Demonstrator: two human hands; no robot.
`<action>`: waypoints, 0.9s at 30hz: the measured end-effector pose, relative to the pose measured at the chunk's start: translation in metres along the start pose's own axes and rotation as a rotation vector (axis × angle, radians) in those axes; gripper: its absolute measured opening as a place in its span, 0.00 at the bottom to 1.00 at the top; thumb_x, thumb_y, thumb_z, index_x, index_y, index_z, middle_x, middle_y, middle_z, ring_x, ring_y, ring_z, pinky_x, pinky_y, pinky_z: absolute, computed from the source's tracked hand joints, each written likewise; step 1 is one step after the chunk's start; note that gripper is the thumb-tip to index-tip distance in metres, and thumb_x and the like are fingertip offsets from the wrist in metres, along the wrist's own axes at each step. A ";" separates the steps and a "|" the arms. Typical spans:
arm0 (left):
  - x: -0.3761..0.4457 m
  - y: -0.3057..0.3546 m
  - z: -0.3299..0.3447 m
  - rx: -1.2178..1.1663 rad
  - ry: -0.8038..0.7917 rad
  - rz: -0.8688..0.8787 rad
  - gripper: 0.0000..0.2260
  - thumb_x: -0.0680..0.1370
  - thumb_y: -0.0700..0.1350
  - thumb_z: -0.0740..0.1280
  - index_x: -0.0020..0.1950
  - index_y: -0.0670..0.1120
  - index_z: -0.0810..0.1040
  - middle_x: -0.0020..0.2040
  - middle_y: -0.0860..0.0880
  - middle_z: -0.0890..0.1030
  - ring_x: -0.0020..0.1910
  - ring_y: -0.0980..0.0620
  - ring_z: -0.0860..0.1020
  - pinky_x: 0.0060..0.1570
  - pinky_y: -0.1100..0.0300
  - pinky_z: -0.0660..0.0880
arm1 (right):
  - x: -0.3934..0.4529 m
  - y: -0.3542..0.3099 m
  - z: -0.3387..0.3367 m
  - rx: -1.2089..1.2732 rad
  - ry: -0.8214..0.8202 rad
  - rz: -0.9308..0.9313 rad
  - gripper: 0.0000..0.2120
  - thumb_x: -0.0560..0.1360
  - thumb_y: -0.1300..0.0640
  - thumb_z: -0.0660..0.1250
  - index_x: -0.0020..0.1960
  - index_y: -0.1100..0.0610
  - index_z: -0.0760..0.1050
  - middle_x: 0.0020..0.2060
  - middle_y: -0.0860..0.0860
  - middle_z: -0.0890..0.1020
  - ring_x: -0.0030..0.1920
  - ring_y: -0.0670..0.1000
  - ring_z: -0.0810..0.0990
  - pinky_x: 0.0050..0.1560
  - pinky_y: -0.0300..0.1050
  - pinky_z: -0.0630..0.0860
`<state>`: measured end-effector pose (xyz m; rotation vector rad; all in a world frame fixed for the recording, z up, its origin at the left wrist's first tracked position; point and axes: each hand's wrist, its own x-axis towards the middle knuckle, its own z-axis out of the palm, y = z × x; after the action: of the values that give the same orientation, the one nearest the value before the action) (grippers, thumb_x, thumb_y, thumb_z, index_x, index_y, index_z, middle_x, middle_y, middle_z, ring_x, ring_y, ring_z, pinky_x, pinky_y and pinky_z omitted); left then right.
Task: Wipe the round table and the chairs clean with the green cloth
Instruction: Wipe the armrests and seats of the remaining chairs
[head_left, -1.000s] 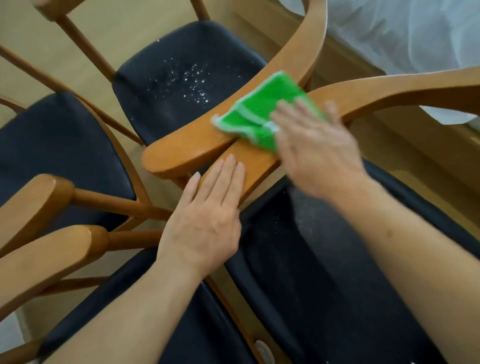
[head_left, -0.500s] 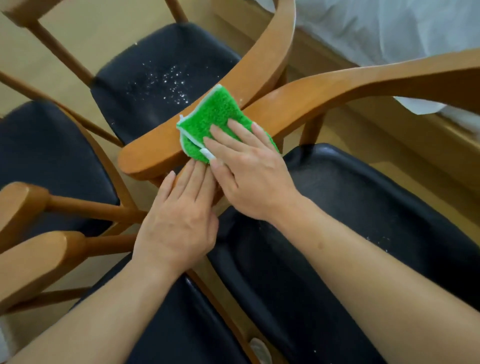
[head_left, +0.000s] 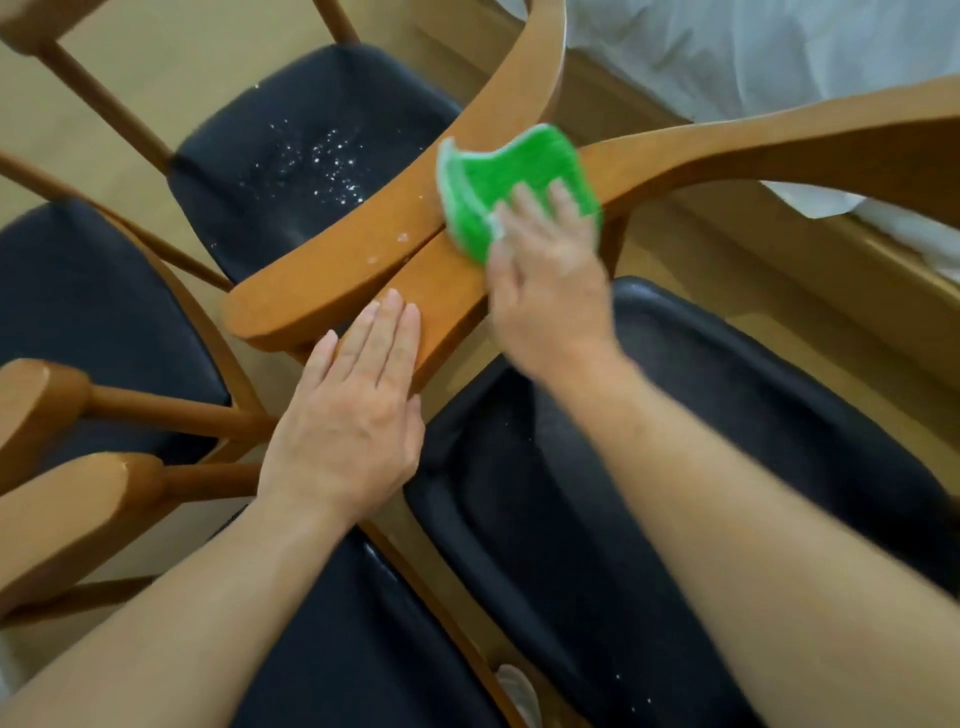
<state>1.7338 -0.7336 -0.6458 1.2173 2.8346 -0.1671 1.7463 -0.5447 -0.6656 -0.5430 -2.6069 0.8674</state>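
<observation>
The right hand (head_left: 545, 280) presses the green cloth (head_left: 511, 189) with straight fingers onto the wooden chair armrest (head_left: 447, 306); the left hand (head_left: 353, 415) lies flat, fingers straight, on its near end.

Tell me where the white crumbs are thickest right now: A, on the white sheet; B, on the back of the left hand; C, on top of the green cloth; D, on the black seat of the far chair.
D: the white crumbs lie scattered across the far chair's black seat.
</observation>
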 end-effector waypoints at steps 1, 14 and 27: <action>0.001 0.000 -0.001 -0.015 0.000 -0.004 0.29 0.80 0.48 0.60 0.78 0.40 0.56 0.77 0.40 0.58 0.76 0.45 0.58 0.73 0.46 0.57 | -0.016 -0.014 0.009 0.072 -0.001 -0.049 0.18 0.80 0.57 0.58 0.66 0.63 0.74 0.68 0.59 0.74 0.73 0.61 0.63 0.72 0.62 0.59; 0.002 -0.001 0.005 -0.006 0.039 0.013 0.31 0.79 0.47 0.63 0.78 0.38 0.55 0.77 0.38 0.59 0.75 0.41 0.60 0.70 0.43 0.59 | -0.080 0.051 -0.015 0.262 0.140 0.123 0.16 0.82 0.59 0.56 0.42 0.44 0.75 0.34 0.44 0.80 0.39 0.38 0.80 0.38 0.32 0.71; -0.057 0.120 0.063 -0.282 -0.108 0.170 0.32 0.77 0.40 0.60 0.79 0.41 0.51 0.79 0.42 0.53 0.77 0.46 0.54 0.74 0.49 0.54 | -0.151 0.108 -0.048 1.251 -0.072 0.816 0.19 0.82 0.50 0.56 0.54 0.58 0.82 0.53 0.57 0.84 0.53 0.57 0.83 0.47 0.52 0.81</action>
<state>1.8601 -0.7003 -0.7124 1.3295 2.5393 0.1640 1.9247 -0.5091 -0.7263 -1.1114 -1.2894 2.4234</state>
